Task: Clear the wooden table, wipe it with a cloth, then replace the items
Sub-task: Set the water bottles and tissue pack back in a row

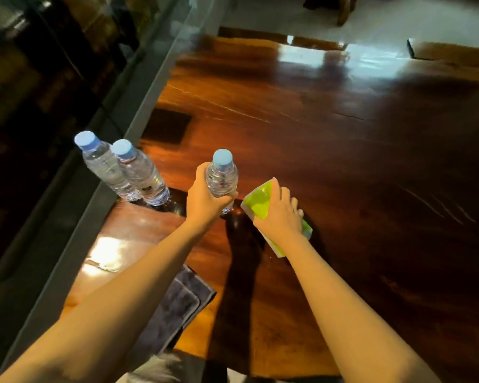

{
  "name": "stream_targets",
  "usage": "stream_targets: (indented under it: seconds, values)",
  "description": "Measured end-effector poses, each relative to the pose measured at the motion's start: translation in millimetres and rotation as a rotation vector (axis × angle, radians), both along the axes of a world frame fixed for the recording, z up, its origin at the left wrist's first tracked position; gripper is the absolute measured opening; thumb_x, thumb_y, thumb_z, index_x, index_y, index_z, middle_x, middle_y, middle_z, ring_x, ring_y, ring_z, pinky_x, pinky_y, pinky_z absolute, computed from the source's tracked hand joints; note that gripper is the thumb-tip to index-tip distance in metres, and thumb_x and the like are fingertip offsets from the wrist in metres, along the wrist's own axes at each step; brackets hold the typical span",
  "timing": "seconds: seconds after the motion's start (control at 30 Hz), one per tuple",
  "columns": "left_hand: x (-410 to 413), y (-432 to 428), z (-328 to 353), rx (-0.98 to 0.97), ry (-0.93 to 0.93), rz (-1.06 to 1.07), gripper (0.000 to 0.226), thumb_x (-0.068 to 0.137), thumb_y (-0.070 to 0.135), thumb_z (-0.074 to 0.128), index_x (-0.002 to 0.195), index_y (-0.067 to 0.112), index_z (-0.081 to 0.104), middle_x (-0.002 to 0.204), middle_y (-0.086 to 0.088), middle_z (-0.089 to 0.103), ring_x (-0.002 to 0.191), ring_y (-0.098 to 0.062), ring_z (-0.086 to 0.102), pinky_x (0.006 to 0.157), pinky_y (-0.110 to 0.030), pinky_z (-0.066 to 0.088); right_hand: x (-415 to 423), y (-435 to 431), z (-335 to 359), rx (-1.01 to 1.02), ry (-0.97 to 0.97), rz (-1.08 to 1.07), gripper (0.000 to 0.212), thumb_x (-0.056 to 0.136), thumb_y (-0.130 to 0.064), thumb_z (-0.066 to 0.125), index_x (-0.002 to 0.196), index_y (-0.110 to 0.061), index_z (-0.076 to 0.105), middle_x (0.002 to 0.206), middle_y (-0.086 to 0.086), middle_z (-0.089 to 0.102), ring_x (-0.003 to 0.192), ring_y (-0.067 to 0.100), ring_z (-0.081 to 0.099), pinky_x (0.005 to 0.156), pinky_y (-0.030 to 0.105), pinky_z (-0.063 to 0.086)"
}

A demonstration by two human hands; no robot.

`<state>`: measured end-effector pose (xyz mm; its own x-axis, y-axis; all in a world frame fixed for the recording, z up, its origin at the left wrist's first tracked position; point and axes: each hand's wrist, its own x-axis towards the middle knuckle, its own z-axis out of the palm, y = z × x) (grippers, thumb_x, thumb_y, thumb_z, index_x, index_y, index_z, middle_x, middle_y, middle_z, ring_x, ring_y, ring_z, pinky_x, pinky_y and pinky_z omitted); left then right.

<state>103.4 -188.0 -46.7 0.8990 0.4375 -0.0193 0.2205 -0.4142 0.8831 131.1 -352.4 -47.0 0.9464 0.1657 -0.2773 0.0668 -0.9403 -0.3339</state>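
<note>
My left hand (205,200) is wrapped around a clear water bottle with a light blue cap (222,175), standing upright on the glossy wooden table (343,167). Right beside it my right hand (281,214) grips a green and white pack (257,203) that rests on the table. Two more water bottles (105,167) (141,174) stand close together at the table's left edge. A folded dark grey cloth (174,308) lies on the table near me, partly under my left forearm.
A grey metal frame with glass (127,111) runs along the table's left side. A dark square patch (168,125) shows in the wood beyond the bottles. Pale floor (398,17) lies past the far edge.
</note>
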Motion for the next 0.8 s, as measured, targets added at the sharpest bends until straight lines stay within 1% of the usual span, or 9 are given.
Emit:
stream_targets:
  seconds: [0.23, 0.33, 0.37, 0.4, 0.47, 0.5, 0.67, 0.73, 0.8]
  values:
    - [-17, 47, -9, -0.034, -0.030, 0.065, 0.071, 0.060, 0.022, 0.082, 0.117, 0.032, 0.039, 0.104, 0.010, 0.058, 0.089, -0.010, 0.058, 0.074, -0.022, 0.041, -5, 50, -2, -0.011, -0.017, 0.164, 0.104, 0.073, -0.039, 0.073, 0.149, -0.022, 0.005, 0.142, 0.005, 0.033, 0.124, 0.034, 0.040, 0.097, 0.052, 0.036]
    - [-20, 59, -12, -0.044, -0.039, 0.095, 0.071, 0.060, 0.018, 0.083, 0.119, 0.026, 0.042, 0.101, 0.014, 0.057, 0.088, -0.006, 0.056, 0.070, -0.003, 0.038, -6, 60, -4, -0.045, -0.021, 0.238, 0.104, 0.074, -0.041, 0.073, 0.150, -0.022, 0.005, 0.142, 0.003, 0.033, 0.124, 0.033, 0.040, 0.097, 0.052, 0.037]
    - [-21, 62, -12, -0.048, -0.035, 0.116, 0.071, 0.061, 0.019, 0.083, 0.120, 0.024, 0.043, 0.100, 0.017, 0.056, 0.088, -0.004, 0.055, 0.070, 0.000, 0.037, -6, 63, -4, -0.066, -0.025, 0.282, 0.104, 0.074, -0.040, 0.073, 0.150, -0.023, 0.005, 0.142, 0.003, 0.033, 0.123, 0.033, 0.040, 0.097, 0.052, 0.037]
    - [-21, 65, -13, -0.055, -0.017, 0.147, 0.072, 0.061, 0.020, 0.084, 0.120, 0.022, 0.043, 0.101, 0.017, 0.056, 0.090, -0.005, 0.055, 0.072, -0.002, 0.037, -5, 65, -5, -0.090, -0.028, 0.335, 0.104, 0.074, -0.037, 0.074, 0.150, -0.023, 0.005, 0.143, 0.003, 0.033, 0.124, 0.033, 0.041, 0.097, 0.052, 0.037]
    - [-20, 69, -15, -0.063, 0.037, 0.212, 0.070, 0.063, 0.023, 0.084, 0.120, 0.013, 0.044, 0.106, 0.005, 0.061, 0.096, -0.016, 0.061, 0.077, -0.020, 0.041, -1, 69, -6, -0.128, -0.018, 0.434, 0.103, 0.073, -0.030, 0.074, 0.150, -0.024, 0.005, 0.145, 0.003, 0.032, 0.125, 0.034, 0.041, 0.099, 0.051, 0.037]
    - [-19, 71, -15, -0.061, 0.051, 0.225, 0.070, 0.064, 0.023, 0.084, 0.120, 0.010, 0.045, 0.107, -0.001, 0.062, 0.098, -0.020, 0.062, 0.078, -0.025, 0.042, 1, 70, -6, -0.138, -0.011, 0.466, 0.102, 0.073, -0.027, 0.073, 0.150, -0.024, 0.006, 0.146, 0.002, 0.031, 0.125, 0.033, 0.041, 0.100, 0.050, 0.036]
    - [-17, 73, -14, -0.052, 0.031, 0.207, 0.076, 0.064, 0.023, 0.083, 0.128, 0.011, 0.043, 0.102, 0.009, 0.053, 0.094, -0.008, 0.053, 0.078, -0.019, 0.038, 11, 84, -9, -0.144, 0.007, 0.531, 0.104, 0.072, -0.021, 0.074, 0.150, -0.027, 0.006, 0.144, 0.000, 0.034, 0.125, 0.030, 0.043, 0.101, 0.047, 0.035]
    - [-18, 73, -14, -0.057, 0.022, 0.201, 0.073, 0.063, 0.023, 0.083, 0.124, 0.012, 0.045, 0.101, 0.009, 0.054, 0.094, -0.009, 0.055, 0.075, -0.014, 0.037, 13, 90, -12, -0.140, 0.012, 0.527, 0.104, 0.073, -0.018, 0.073, 0.150, -0.029, 0.005, 0.146, 0.000, 0.033, 0.128, 0.030, 0.040, 0.105, 0.047, 0.032]
    - [-20, 73, -13, -0.043, 0.015, 0.192, 0.070, 0.063, 0.024, 0.083, 0.121, 0.013, 0.046, 0.102, 0.006, 0.058, 0.097, -0.014, 0.059, 0.075, -0.016, 0.038, 15, 95, -15, -0.119, 0.033, 0.514, 0.103, 0.074, -0.014, 0.071, 0.150, -0.031, 0.004, 0.150, -0.001, 0.029, 0.133, 0.029, 0.035, 0.111, 0.049, 0.026]
